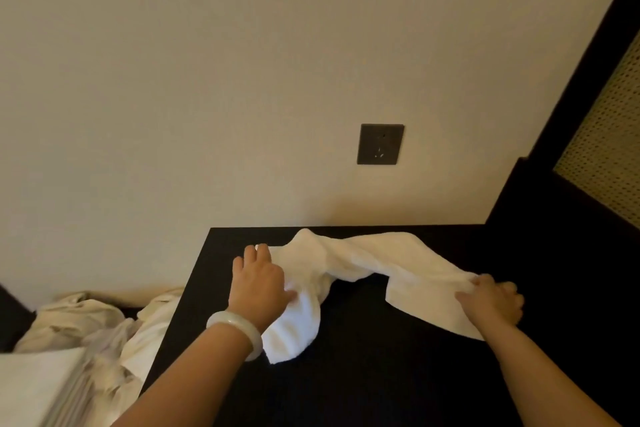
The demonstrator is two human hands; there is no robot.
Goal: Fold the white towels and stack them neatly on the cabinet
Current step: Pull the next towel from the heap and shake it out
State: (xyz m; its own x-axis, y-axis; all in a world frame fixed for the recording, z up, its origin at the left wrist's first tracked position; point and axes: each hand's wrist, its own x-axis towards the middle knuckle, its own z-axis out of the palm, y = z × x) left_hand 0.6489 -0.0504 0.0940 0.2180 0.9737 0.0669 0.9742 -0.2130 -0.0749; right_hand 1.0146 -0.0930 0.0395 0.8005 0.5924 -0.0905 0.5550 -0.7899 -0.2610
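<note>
While both bare hands are on it, the white towel (363, 260) lies rumpled and unfolded on the dark counter (381, 374), lower centre of frame. It stretches left to right between the hands, with a raised hump at its far edge close to the beige wall (207, 80).

Left grip (258, 282): the hand lies on top of the towel's left end, fingers reaching away from the camera and thumb spread onto the cloth. I cannot tell whether the fingertips curl round the edge. A pale bangle (235, 331) sits on this wrist. Below the hand, the towel's near corner trails toward the bottom of the frame.

Right grip (491, 302): clamped on the towel's right end, thumb on top of the cloth and fingers curled at its edge.

Other items:
- A dark socket plate (380, 144) is on the wall, above the towel.
- Crumpled cream cloth (86, 322) lies lower left, beside the counter's left edge.
- A perforated panel (606, 135) in a dark frame is at the right edge.
</note>
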